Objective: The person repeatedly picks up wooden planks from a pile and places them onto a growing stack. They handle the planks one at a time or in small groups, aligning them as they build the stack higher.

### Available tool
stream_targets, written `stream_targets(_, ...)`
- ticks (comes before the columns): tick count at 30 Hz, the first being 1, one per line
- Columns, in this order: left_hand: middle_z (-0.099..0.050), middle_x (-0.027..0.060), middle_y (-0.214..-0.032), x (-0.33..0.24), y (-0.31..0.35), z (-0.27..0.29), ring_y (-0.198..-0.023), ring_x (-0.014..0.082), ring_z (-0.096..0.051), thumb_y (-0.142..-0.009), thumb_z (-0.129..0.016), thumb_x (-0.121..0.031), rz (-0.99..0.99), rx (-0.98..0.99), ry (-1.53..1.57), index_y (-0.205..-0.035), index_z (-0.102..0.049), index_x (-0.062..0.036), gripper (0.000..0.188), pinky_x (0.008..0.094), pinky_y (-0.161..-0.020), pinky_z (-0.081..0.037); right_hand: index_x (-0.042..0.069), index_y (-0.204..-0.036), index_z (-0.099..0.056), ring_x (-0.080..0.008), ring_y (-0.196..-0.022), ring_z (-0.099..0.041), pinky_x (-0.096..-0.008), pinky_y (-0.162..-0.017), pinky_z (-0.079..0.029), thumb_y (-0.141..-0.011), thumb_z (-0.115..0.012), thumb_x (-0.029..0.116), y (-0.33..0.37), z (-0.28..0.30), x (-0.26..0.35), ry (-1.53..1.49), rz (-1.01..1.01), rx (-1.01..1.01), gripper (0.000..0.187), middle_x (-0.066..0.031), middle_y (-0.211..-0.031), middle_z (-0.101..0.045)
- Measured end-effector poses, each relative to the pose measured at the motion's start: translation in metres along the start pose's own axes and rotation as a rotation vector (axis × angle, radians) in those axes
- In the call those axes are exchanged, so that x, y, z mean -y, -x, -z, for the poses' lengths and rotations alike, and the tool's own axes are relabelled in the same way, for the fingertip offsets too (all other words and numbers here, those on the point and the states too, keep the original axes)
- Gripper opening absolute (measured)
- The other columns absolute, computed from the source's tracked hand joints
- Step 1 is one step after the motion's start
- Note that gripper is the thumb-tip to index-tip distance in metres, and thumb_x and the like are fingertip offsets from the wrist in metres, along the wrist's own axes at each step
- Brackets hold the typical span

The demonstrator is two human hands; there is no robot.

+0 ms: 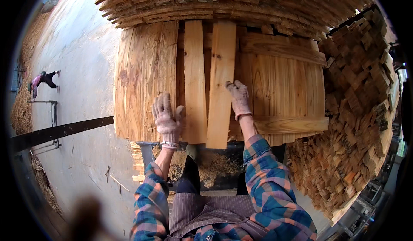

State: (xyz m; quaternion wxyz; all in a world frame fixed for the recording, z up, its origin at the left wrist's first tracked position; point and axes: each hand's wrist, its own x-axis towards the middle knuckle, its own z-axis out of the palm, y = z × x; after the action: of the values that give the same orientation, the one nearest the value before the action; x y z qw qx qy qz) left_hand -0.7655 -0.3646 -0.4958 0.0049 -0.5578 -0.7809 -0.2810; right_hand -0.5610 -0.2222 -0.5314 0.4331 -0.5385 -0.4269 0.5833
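Observation:
My left hand (167, 119), in a pale knitted glove, lies with fingers spread on the row of side-by-side wooden boards (144, 77) at the left. Just right of it lies a loose narrow board (194, 69). My right hand (239, 98), also gloved, is closed at the right edge of a second loose board (220, 60), its fingertips curled over that edge. This board has small knots, slants slightly, and its near end sticks out past the boards around it. Its underside is hidden.
A tall stack of rough-edged boards (215, 0) stands at the far side. Two crosswise boards (284, 125) lie over the planks at the right. Beyond is a big heap of wood pieces (344, 125). A dark bar (64, 131) reaches in from the left; another person (43, 82) is farther off.

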Motion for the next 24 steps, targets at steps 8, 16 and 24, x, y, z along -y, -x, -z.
stream_targets(8, -0.025, 0.0271, -0.149, 0.001, -0.007, -0.014, -0.139, 0.0462, -0.018, -0.09, -0.041, -0.057, -0.089, 0.343, -0.383, -0.146, -0.033, -0.0129, 0.072, 0.0548, -0.115, -0.011, 0.001, -0.104, -0.044, -0.0173, -0.079, -0.056, -0.0287, -0.064, -0.045, -0.08, -0.058, 0.004, 0.004, -0.048, 0.026, 0.395, 0.046, -0.004, 0.027, -0.0194, -0.092, -0.06)
stream_targets(16, -0.025, 0.0232, -0.151, -0.001, -0.012, -0.018, -0.14, 0.0421, -0.019, -0.09, -0.04, -0.06, -0.08, 0.353, -0.486, -0.147, -0.031, -0.0171, 0.072, 0.051, -0.116, -0.012, 0.024, -0.149, -0.02, -0.0441, -0.116, -0.05, -0.0485, -0.09, -0.049, -0.06, -0.079, 0.031, 0.004, -0.042, 0.063, 1.0, -0.036, -0.055, 0.108, -0.0306, -0.132, -0.04)
stream_targets(24, -0.021, 0.0235, -0.152, -0.014, -0.003, -0.015, -0.141, 0.0396, -0.019, -0.093, -0.037, -0.057, -0.12, 0.434, -0.558, -0.15, -0.024, -0.0154, 0.072, 0.0467, -0.116, -0.014, 0.013, -0.124, -0.054, -0.0347, -0.077, -0.055, -0.0462, -0.067, -0.045, -0.086, -0.046, 0.016, 0.011, 0.001, 0.024, 1.065, 0.308, -0.075, 0.039, -0.0212, -0.09, -0.054)
